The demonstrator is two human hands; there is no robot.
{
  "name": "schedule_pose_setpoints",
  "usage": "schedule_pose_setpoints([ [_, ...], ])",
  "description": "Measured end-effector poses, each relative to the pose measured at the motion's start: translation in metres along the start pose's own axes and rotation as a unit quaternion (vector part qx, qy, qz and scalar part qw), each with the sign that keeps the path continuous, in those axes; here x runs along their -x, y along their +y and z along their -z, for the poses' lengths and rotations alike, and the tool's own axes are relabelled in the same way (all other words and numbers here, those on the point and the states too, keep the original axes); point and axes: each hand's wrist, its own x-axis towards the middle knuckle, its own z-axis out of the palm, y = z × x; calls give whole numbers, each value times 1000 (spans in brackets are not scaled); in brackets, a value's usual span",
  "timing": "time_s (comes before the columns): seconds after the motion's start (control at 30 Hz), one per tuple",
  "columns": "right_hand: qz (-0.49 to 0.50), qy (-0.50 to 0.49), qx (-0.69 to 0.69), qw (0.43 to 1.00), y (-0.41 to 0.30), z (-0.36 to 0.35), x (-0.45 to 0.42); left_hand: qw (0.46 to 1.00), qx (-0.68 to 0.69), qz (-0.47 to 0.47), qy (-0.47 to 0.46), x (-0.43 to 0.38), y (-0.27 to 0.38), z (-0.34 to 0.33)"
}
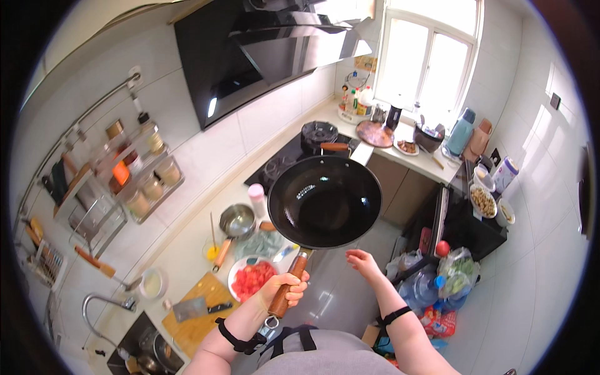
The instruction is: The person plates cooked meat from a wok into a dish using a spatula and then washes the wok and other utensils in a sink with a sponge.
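A black wok (323,201) hangs in the air before me, its dark, shiny inside facing up. My left hand (285,288) is wrapped around its long wooden handle (296,269), which ends in a metal ring. At the wok's far rim sits a small wooden helper handle (334,146). My right hand (362,262) hovers just below the wok's near right rim, apart from it, fingers slightly bent and holding nothing. Beyond the wok, a black gas cooktop (281,159) is partly hidden by it.
Left of the wok stand a steel saucepan (237,220), a plate of chopped red tomato (253,279) and a cutting board (197,328) bearing a cleaver (190,309). A sink (140,342) lies lower left. At right are water jugs (419,288) and bags (459,272). A range hood (262,56) juts overhead.
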Motion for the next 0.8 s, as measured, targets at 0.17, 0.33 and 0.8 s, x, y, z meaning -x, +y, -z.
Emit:
schedule_pose_setpoints([
  [0.17,-4,22,-21,1000,-10,35,-60,999,-17,-20,31,-103,64,17],
  [0.33,-4,-6,-9,1000,-16,70,-143,996,-27,-62,66,-206,126,41],
  [0.8,43,-152,51,986,-57,151,-378,978,59,-162,115,-466,319,112],
])
